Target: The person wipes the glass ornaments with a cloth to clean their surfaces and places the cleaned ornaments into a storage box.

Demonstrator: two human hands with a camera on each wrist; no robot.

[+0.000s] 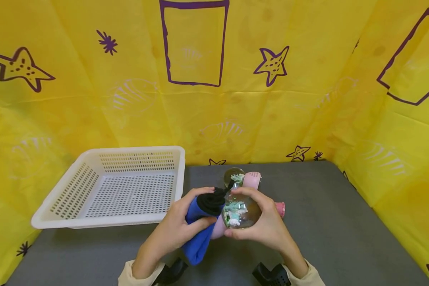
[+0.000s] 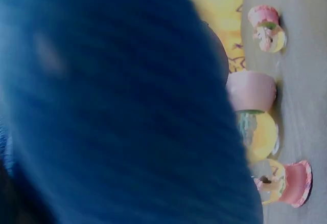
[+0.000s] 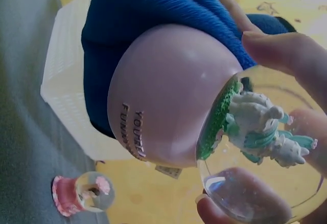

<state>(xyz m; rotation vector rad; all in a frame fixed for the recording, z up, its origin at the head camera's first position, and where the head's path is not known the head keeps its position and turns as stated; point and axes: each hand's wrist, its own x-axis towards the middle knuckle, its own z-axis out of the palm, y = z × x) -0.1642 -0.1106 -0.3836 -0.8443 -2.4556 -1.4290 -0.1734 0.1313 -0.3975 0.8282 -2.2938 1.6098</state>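
The snow globe (image 1: 249,214), near the middle of the bench (image 1: 350,226), looks top-heavy, its clear dome likely slick and breakable; I'd hold it by the smooth pink base (image 3: 158,91). The right hand (image 1: 268,216) grips the dome between thumb and fingers; the left hand (image 1: 176,228) grips a soft blue cloth (image 1: 199,244) against the base. A white basket (image 1: 111,220) stands left; another globe (image 1: 252,180) lies beyond.

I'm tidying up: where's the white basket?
In the head view, the white basket stands on the left of the grey table, left of the left hand.
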